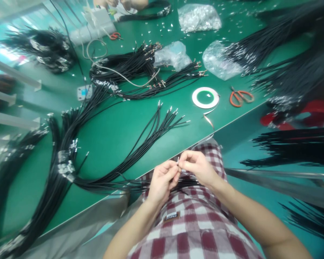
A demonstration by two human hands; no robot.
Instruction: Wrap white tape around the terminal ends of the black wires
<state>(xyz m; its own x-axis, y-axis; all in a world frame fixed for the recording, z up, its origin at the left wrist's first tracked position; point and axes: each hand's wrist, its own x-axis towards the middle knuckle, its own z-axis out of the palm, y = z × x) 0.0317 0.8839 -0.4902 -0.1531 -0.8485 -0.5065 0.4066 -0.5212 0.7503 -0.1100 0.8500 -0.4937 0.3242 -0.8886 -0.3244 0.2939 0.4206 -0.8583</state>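
Observation:
My left hand (162,181) and my right hand (197,167) meet just above the front edge of the green workbench (118,144). Between their fingertips they pinch a small metal terminal (178,162) on the end of a thin black wire. A loose bundle of black wires (110,183) runs across the bench towards my hands, and some of it passes in front of my shirt. Another fanned bunch of black wires with metal-tipped ends (162,124) lies just beyond my hands. My fingers hide most of the terminal.
Further along the bench lie more wire bundles (126,68), a white tape ring (205,98), orange-handled scissors (240,98) and clear bags of metal terminals (199,18). A co-worker's hands (116,3) work at the far side. Black wires hang beside a red stool (307,113) at right.

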